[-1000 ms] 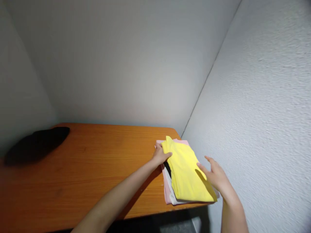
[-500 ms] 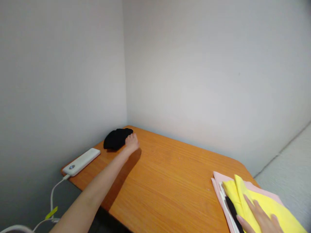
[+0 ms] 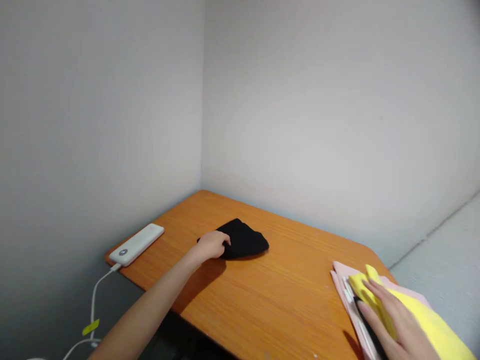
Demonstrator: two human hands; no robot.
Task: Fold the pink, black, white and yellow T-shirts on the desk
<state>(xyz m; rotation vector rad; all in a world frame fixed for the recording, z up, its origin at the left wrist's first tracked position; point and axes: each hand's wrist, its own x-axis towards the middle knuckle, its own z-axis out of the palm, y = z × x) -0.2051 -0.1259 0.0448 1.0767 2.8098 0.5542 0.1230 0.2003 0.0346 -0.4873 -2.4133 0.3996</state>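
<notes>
My left hand (image 3: 213, 244) is closed on the left edge of a folded black cloth (image 3: 245, 241) on the wooden table (image 3: 285, 285). The cloth lies near the table's middle, its far side spread out to the right. At the right, my right hand (image 3: 399, 320) rests over a folded yellow cloth (image 3: 431, 320) with thumb and fingers apart. Under the yellow one are more folded fabrics: a black layer, a white layer and a pink cloth (image 3: 341, 272) at the bottom. Part of the yellow cloth is hidden by my right hand.
A white power bank (image 3: 140, 242) lies at the table's left edge. Its white cable (image 3: 93, 300) hangs down the side with a yellow tag (image 3: 90, 327). Grey walls (image 3: 292, 115) meet in a corner behind the table.
My left hand has drawn the black cloth from the far left corner toward the table's middle. My right hand has shifted over the yellow cloth. The view has moved slightly left.
</notes>
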